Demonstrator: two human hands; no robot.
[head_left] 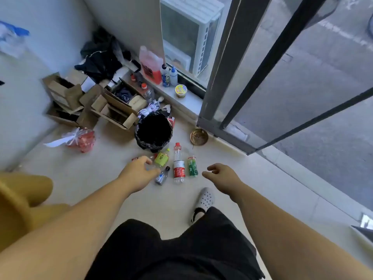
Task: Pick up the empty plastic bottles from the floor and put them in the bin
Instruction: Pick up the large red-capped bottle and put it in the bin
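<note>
Several empty plastic bottles lie on the pale floor in front of a black-lined bin. A yellow-labelled bottle lies nearest the bin. A small dark-capped bottle, a tall clear bottle with a red label and a green bottle lie beside it. My left hand hovers over a clear bottle that it mostly hides; whether it grips that bottle I cannot tell. My right hand hangs to the right of the green bottle, fingers loosely curled and holding nothing.
Opened cardboard boxes and dark bags crowd the corner behind the bin. A red bag lies left of the bin, a brass bowl to its right. Jugs and bottles stand on the window sill. My foot in a white clog is below the bottles.
</note>
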